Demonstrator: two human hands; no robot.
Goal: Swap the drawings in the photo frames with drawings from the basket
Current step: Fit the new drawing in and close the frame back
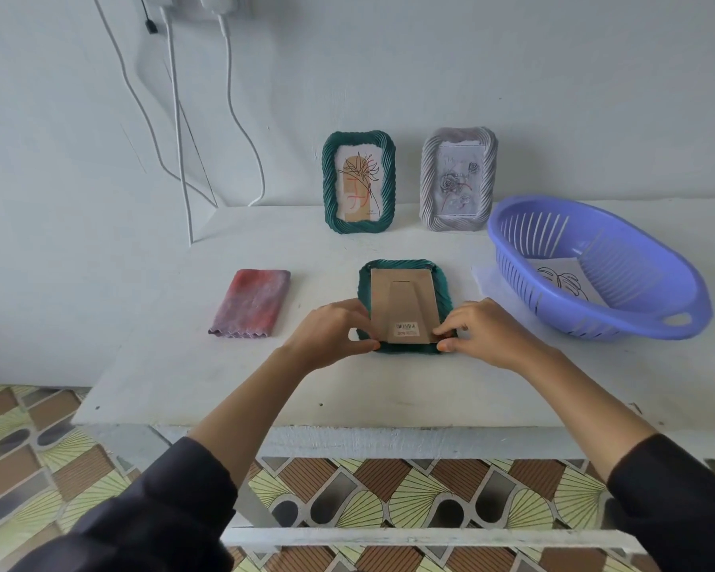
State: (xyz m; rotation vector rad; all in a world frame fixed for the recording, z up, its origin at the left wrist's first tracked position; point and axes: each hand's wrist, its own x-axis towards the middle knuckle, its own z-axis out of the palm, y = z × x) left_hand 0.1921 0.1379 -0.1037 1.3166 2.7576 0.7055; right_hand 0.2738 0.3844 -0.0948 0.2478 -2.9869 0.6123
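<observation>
A green photo frame point(440, 282) lies face down mid-table, its brown cardboard back point(403, 301) with a folded stand facing up. My left hand point(333, 330) pinches the frame's near left corner. My right hand point(486, 330) pinches its near right corner. A second green frame point(329, 187) with a flower drawing stands at the back against the wall. Beside it stands a grey frame point(430, 179) with a rose drawing. The purple basket point(644, 324) at right holds a leaf drawing point(570, 282) on white paper.
A folded red and purple cloth point(250, 303) lies to the left of the face-down frame. White cables point(178, 130) hang down the wall at the back left. The white table's front edge point(347, 423) is close to me, with patterned floor below.
</observation>
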